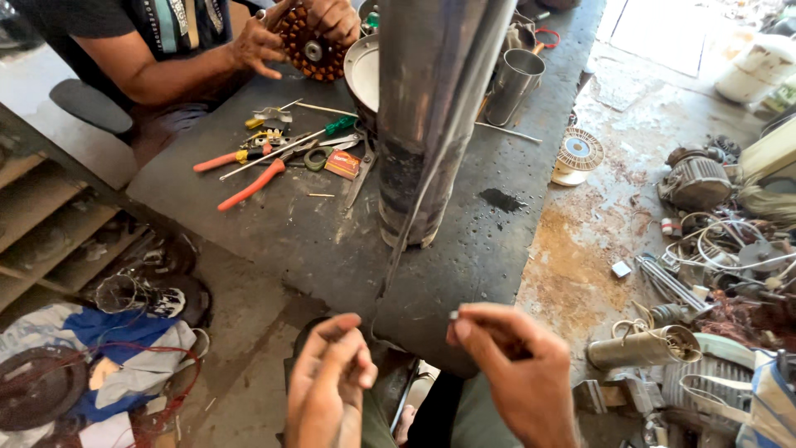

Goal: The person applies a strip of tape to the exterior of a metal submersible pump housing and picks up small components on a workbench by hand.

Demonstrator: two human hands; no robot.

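My left hand [327, 382] is at the bottom edge, fingers pressed together with nothing visible in them. My right hand [510, 373] is beside it, thumb and forefinger pinched on a small grey piece [453, 315]. Just beyond both hands a tall steel cylinder [431, 116] stands upright on the dark workbench [315, 241]. A thin wire [390, 265] runs down from it toward my left fingertips; whether it touches them I cannot tell.
Across the bench another person's hands hold a copper-wound round core [311, 50]. Orange-handled pliers [249, 187], a green-handled screwdriver [332, 129], a small orange box [342, 163] and a steel cup [514, 83] lie on the bench. Motors [696, 178] and loose wires crowd the floor at right.
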